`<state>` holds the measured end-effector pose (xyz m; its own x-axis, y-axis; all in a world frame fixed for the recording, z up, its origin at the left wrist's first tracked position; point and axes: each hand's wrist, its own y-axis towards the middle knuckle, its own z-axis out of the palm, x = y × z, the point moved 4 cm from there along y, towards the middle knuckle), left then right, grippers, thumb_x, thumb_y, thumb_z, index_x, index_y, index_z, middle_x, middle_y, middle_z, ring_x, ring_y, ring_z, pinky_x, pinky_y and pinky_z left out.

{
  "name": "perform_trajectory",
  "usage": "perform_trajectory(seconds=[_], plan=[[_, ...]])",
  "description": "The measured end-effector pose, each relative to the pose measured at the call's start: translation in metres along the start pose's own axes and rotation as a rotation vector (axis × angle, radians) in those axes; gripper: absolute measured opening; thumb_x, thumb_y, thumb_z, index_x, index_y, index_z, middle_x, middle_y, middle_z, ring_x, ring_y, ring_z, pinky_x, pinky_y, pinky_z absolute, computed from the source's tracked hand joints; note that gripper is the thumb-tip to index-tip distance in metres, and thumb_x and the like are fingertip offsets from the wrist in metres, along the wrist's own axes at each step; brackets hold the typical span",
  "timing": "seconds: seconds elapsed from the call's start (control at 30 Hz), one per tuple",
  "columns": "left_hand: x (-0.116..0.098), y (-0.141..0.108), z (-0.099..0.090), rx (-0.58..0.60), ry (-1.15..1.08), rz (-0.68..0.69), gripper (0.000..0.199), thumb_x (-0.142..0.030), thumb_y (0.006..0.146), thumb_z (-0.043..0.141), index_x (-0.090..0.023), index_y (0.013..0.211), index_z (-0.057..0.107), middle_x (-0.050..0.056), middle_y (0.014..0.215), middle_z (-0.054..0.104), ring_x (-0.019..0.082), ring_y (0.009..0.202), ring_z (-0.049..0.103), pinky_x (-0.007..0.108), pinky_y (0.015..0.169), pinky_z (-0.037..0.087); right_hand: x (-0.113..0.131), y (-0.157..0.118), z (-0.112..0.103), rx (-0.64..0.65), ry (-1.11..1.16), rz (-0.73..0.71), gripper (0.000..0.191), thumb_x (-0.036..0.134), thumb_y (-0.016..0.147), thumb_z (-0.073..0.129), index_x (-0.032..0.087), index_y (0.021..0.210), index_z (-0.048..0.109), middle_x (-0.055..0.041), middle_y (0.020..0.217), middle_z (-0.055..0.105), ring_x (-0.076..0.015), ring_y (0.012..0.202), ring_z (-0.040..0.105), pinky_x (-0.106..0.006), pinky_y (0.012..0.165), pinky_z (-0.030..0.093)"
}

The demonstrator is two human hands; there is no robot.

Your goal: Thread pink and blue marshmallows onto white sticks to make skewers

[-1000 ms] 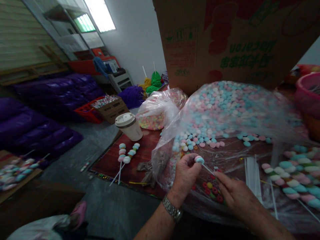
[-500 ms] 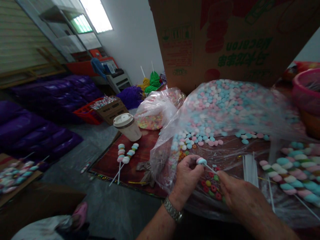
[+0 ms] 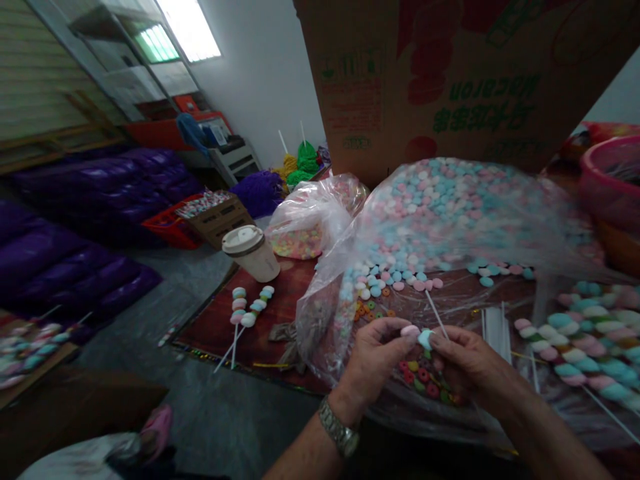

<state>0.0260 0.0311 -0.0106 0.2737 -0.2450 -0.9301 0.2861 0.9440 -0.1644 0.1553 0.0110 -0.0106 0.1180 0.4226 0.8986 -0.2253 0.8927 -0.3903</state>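
My left hand [image 3: 376, 357], with a metal watch on its wrist, pinches a pink marshmallow [image 3: 411, 331] between thumb and finger. Close beside it, a blue marshmallow [image 3: 426, 339] sits at the fingertips of my right hand [image 3: 473, 363]. A thin white stick [image 3: 437, 312] rises from the right fingers, tilted away from me; its lower end is hidden in the hand. Below both hands lie coloured cereal rings [image 3: 420, 377] on clear plastic. Loose marshmallows [image 3: 395, 277] spill from a big clear bag [image 3: 450, 220] just beyond.
To the right are a bundle of white sticks [image 3: 495, 330] and a pile of finished skewers [image 3: 595, 333]. Two crossed skewers [image 3: 239, 313] and a lidded cup [image 3: 251, 253] stand left. A large cardboard box [image 3: 380, 87] backs the table; a pink basket [image 3: 613, 167] is at far right.
The stick, earlier pointing left toward the left hand, now points up and away from the right hand. Pink and blue marshmallows now show between the two hands' fingertips.
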Motion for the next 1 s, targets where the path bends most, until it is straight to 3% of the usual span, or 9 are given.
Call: perform_trajectory(seconds=[0.07, 0.13, 0.23, 0.33, 0.47, 0.57, 0.67, 0.87, 1.0], plan=[[0.004, 0.003, -0.003, -0.083, -0.120, -0.101, 0.027, -0.031, 0.066, 0.069, -0.012, 0.083, 0.061, 0.004, 0.072, 0.063, 0.015, 0.065, 0.060, 0.030, 0.065, 0.050, 0.005, -0.006, -0.003, 0.006, -0.014, -0.040, 0.035, 0.052, 0.074, 0.055, 0.018, 0.072, 0.051, 0.0087, 0.048, 0.044, -0.0024, 0.030, 0.023, -0.017, 0.031, 0.019], [0.004, 0.005, -0.001, -0.137, -0.109, -0.105, 0.028, -0.031, 0.064, 0.070, -0.011, 0.082, 0.061, 0.004, 0.071, 0.062, 0.014, 0.064, 0.059, 0.028, 0.063, 0.049, 0.009, -0.009, -0.003, 0.003, -0.136, -0.102, 0.032, 0.050, 0.076, 0.054, 0.018, 0.074, 0.054, 0.0072, 0.050, 0.045, -0.0044, 0.035, 0.031, -0.017, 0.034, 0.026], [0.003, 0.004, 0.007, -0.126, -0.071, -0.054, 0.026, -0.030, 0.065, 0.069, -0.010, 0.081, 0.064, 0.004, 0.074, 0.063, 0.012, 0.066, 0.057, 0.024, 0.064, 0.048, 0.015, -0.006, 0.001, -0.057, -0.376, -0.267, 0.028, 0.045, 0.079, 0.051, 0.018, 0.077, 0.058, 0.0014, 0.065, 0.056, -0.0126, 0.061, 0.053, -0.022, 0.056, 0.042], [0.002, -0.001, 0.011, -0.061, -0.098, -0.052, 0.024, -0.028, 0.068, 0.066, -0.012, 0.086, 0.064, 0.004, 0.079, 0.064, 0.014, 0.073, 0.059, 0.027, 0.071, 0.048, 0.014, 0.000, 0.001, -0.138, -0.517, -0.324, 0.025, 0.041, 0.081, 0.047, 0.018, 0.079, 0.058, -0.0004, 0.074, 0.060, -0.0170, 0.075, 0.055, -0.027, 0.068, 0.043], [-0.001, -0.003, 0.010, 0.044, -0.037, -0.005, 0.029, -0.023, 0.064, 0.070, -0.012, 0.090, 0.065, 0.005, 0.085, 0.065, 0.015, 0.080, 0.059, 0.027, 0.077, 0.046, 0.013, 0.003, -0.002, -0.191, -0.601, -0.299, 0.026, 0.042, 0.080, 0.047, 0.018, 0.075, 0.057, -0.0003, 0.070, 0.061, -0.0165, 0.069, 0.055, -0.026, 0.062, 0.043], [0.000, 0.000, 0.003, -0.057, -0.034, -0.002, 0.029, -0.025, 0.061, 0.072, -0.011, 0.085, 0.064, 0.005, 0.078, 0.064, 0.014, 0.070, 0.059, 0.026, 0.068, 0.048, 0.015, -0.007, -0.002, -0.154, -0.648, -0.346, 0.025, 0.038, 0.082, 0.043, 0.019, 0.092, 0.057, -0.0021, 0.082, 0.064, -0.0173, 0.076, 0.058, -0.026, 0.065, 0.044], [0.005, 0.002, -0.002, -0.185, -0.106, -0.049, 0.033, -0.027, 0.059, 0.072, -0.011, 0.085, 0.061, 0.004, 0.072, 0.063, 0.013, 0.060, 0.058, 0.026, 0.059, 0.049, 0.011, -0.023, -0.006, -0.203, -0.819, -0.346, 0.033, 0.032, 0.086, 0.033, 0.022, 0.112, 0.049, -0.0044, 0.096, 0.064, -0.0181, 0.080, 0.060, -0.027, 0.065, 0.045], [0.005, 0.003, -0.001, -0.238, -0.012, -0.005, 0.026, -0.025, 0.062, 0.068, -0.011, 0.082, 0.062, 0.002, 0.068, 0.062, 0.011, 0.058, 0.057, 0.023, 0.057, 0.048, 0.000, -0.038, 0.000, -0.265, -1.411, -0.220, 0.036, 0.017, 0.081, 0.034, 0.031, 0.110, 0.052, 0.0000, 0.077, 0.068, -0.0194, 0.062, 0.064, -0.025, 0.046, 0.036], [0.000, 0.000, -0.001, -0.268, 0.143, 0.066, 0.019, -0.023, 0.065, 0.063, -0.011, 0.080, 0.063, 0.003, 0.070, 0.062, 0.012, 0.061, 0.056, 0.021, 0.058, 0.046, 0.006, -0.037, 0.007, -0.316, -1.609, -0.185, 0.034, 0.011, 0.079, 0.038, 0.030, 0.104, 0.053, 0.0006, 0.070, 0.067, -0.0202, 0.056, 0.064, -0.024, 0.041, 0.026]])
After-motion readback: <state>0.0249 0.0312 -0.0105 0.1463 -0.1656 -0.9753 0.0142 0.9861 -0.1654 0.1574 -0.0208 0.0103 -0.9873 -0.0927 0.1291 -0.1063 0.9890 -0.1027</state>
